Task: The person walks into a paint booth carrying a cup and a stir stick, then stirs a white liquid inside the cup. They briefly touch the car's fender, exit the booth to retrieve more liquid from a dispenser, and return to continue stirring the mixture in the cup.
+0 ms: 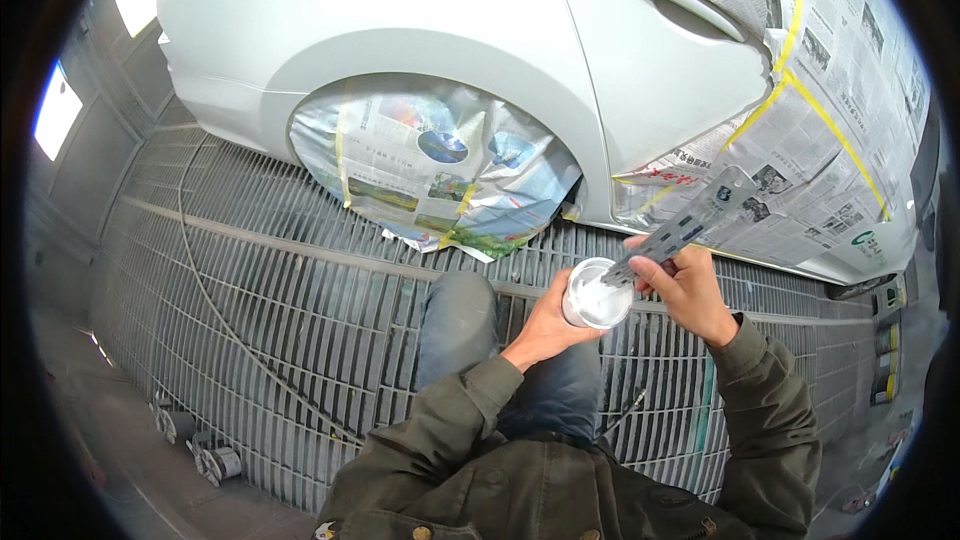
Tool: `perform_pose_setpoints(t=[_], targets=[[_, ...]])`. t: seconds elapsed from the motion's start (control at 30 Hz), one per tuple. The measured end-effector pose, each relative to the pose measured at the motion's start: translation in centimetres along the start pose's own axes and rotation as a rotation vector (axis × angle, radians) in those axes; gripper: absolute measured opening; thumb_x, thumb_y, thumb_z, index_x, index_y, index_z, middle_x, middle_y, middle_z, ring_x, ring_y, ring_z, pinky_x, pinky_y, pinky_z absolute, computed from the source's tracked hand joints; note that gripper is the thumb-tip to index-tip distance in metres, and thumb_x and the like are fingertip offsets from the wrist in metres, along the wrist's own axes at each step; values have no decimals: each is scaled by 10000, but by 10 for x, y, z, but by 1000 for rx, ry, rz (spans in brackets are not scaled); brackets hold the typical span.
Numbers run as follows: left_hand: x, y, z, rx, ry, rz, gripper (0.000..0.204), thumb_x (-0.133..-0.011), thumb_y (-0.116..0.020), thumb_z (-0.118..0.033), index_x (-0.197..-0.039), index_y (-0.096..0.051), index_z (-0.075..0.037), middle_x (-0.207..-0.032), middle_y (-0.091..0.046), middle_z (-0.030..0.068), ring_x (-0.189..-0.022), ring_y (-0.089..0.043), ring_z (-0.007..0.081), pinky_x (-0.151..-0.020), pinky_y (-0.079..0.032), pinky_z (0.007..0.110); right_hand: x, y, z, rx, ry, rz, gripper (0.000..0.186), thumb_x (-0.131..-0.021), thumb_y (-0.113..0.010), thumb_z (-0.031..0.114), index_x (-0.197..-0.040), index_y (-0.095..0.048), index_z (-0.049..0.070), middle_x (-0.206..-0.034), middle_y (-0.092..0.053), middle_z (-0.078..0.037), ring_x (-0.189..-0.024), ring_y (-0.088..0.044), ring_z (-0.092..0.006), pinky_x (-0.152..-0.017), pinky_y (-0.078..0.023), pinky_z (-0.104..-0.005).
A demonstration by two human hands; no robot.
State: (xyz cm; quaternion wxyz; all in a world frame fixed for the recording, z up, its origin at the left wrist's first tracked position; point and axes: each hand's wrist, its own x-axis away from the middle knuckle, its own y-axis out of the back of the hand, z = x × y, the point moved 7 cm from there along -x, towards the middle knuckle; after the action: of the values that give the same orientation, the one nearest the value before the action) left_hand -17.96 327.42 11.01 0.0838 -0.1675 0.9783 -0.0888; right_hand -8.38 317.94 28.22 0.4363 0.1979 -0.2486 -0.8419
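Slatted grey floor [300, 290] spreads beneath the person, and a white car [400, 0] stands just beyond it across the upper part of the view. Close to the middle, the left hand [548, 328] wraps around the side of a white cup [598, 314], whose mouth faces up toward the camera. The right hand [688, 288] pinches a flat grey strip [690, 222] pierced with slots, thumb against fingers; its lower end reaches into the cup (white stuff coats the inside), while its upper end slants away to the right. Dark green sleeves [765, 420] cover both forearms, and the knees in blue jeans [458, 325] show below and to the left of the cup. Farther out, printed paper [400, 165] fills the car's wheel arch, and newspaper [850, 90] with yellow tape [798, 0] masks the side at right. Along the left, a thin hose [239, 340] curves over the slats
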Motion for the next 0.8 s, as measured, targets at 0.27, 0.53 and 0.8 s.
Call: perform_pose_setpoints(t=[0.27,0.53,0.8], targets=[[-38,27,-15,-99,-75,125,785,-706,-922,-194,-1350,-506,-27,-1281,-578,127,-1218,-550,224,-1049,-428,362,-38,25,34,-71,27,-102,185,-973,-693,112,-984,-661,-70,-771,-717,-81,-712,-674,-85,-638,-560,-258],[-97,53,-64,74,-36,140,832,-741,-919,-215,-1411,-466,-18,-1357,-567,123,-1275,-521,210,-1088,-411,364,-78,41,46,94,-46,-232,243,-1005,-651,174,-903,-646,-46,-676,-670,-71,-630,-660,-111,-592,-532,-267],[-125,62,-96,-11,-79,212,850,-763,-909,-210,-1440,-424,-40,-1352,-558,96,-1279,-518,200,-1088,-417,367,-116,78,56,-86,70,-476,275,-1017,-639,176,-841,-564,-22,-683,-639,-58,-639,-657,-107,-556,-534,-264]])
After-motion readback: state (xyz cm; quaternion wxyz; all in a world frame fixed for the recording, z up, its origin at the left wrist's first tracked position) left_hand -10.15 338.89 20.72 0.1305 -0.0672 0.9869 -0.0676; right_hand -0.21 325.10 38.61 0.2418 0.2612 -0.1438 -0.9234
